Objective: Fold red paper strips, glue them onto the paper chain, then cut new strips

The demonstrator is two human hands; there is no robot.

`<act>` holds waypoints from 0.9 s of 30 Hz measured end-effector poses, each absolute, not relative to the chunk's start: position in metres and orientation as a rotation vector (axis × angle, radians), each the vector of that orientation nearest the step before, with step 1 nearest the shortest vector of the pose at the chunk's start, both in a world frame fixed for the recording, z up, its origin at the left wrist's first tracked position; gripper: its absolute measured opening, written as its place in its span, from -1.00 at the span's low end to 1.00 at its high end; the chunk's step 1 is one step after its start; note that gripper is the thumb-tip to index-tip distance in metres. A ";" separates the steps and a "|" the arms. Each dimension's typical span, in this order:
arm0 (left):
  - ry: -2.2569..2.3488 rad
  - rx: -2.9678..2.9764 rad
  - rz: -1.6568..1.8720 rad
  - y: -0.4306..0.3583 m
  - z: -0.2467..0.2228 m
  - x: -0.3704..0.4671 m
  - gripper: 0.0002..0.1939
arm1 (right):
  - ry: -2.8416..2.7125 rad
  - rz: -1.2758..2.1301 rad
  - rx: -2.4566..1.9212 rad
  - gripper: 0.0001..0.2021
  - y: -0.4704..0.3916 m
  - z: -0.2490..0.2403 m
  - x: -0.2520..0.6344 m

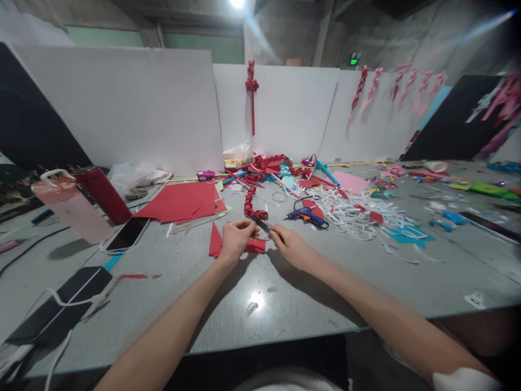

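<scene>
My left hand (239, 237) is closed in a pinch close to the near end of a folded red paper chain (249, 203). What lies between its fingertips is too small to make out. In my right hand (291, 245) is a slim dark tool (262, 223), its exact kind unclear, with the tip pointing up and left at the chain. Red paper pieces (255, 246) lie under and beside my left hand. To the right of my hands, a blue glue gun (306, 214) rests on its side.
Red paper sheets (183, 201) lie left, beyond a phone (128, 233), a pink-white bottle (73, 206), a red flask (103, 194) and a black power bank (61, 304). White paper strips (358, 209) heap up right. A red paper ornament (252, 87) hangs on the white board.
</scene>
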State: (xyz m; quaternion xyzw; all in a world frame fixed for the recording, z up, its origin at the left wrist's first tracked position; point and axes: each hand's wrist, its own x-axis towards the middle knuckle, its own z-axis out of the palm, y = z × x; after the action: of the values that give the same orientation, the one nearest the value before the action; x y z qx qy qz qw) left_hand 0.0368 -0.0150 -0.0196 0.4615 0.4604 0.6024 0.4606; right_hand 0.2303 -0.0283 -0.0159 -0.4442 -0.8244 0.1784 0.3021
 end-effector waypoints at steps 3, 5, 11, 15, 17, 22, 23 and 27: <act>1.170 1.184 1.487 -0.014 -0.020 0.037 -0.78 | -2.165 0.484 -1.169 -0.74 -0.029 -0.015 0.229; 1.194 1.221 1.488 -0.015 -0.020 0.036 -0.80 | -2.159 0.492 -1.147 -0.73 -0.029 -0.014 0.229; 1.311 1.336 1.459 -0.012 -0.026 0.031 -0.80 | -2.052 0.504 -1.126 -0.68 -0.027 -0.010 0.232; 1.348 1.358 1.438 -0.009 -0.030 0.029 -0.80 | -2.020 0.520 -1.110 -0.66 -0.026 -0.007 0.234; 1.353 1.361 1.421 -0.010 -0.030 0.029 -0.76 | -2.025 0.529 -1.109 -0.66 -0.026 -0.007 0.235; 1.402 1.408 1.388 -0.012 -0.026 0.029 -0.67 | -2.050 0.522 -1.138 -0.66 -0.025 -0.007 0.236; 1.423 1.441 1.383 -0.011 -0.025 0.027 -0.66 | -2.062 0.507 -1.149 -0.66 -0.024 -0.007 0.237; 1.526 1.778 1.327 -0.004 -0.022 0.011 -0.66 | -2.157 0.338 -1.192 -0.71 -0.017 -0.004 0.246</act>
State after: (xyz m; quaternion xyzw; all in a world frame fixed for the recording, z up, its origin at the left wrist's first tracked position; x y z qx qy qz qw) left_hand 0.0110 -0.0041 -0.0215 0.6438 0.5526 0.4804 0.2223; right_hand 0.2462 -0.0166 -0.0042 -0.4537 -0.8212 0.1285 0.3213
